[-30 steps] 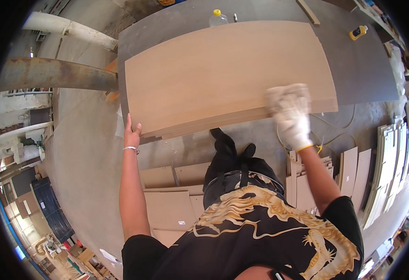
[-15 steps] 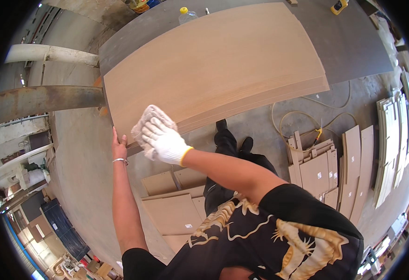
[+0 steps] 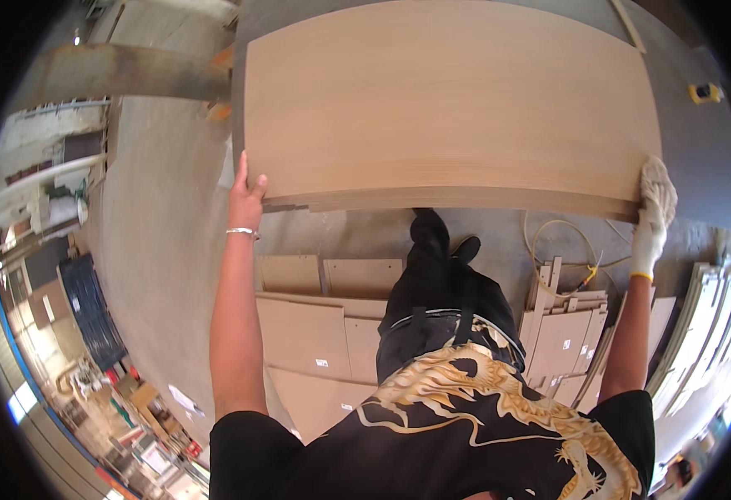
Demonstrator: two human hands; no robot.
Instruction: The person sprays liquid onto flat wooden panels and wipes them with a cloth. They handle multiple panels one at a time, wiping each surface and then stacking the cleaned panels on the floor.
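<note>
A wide, light-brown wood-grain panel (image 3: 457, 108) lies on top of a stack of similar panels, whose layered near edges show beneath it. My bare left hand (image 3: 247, 196), a bracelet at its wrist, grips the panel's near left corner, with fingers along the left edge and the thumb at the front. At the near right corner, my right hand (image 3: 650, 233) wears a white knitted glove with a yellow cuff. It presses a fluffy beige cloth (image 3: 658, 185) against the panel's right edge; the cloth and glove hide part of those fingers.
The stack rests on a dark grey board (image 3: 699, 158). A yellow-and-black tape measure (image 3: 704, 93) lies on its right. Below are a coiled hose (image 3: 540, 258), cut brown boards (image 3: 303, 333) and pale strips (image 3: 689, 333). A rusty beam (image 3: 124, 73) runs at the left.
My right hand has carried the cloth from the panel's near left corner across to its near right corner. My left hand stays at the left corner, and the view has shifted.
</note>
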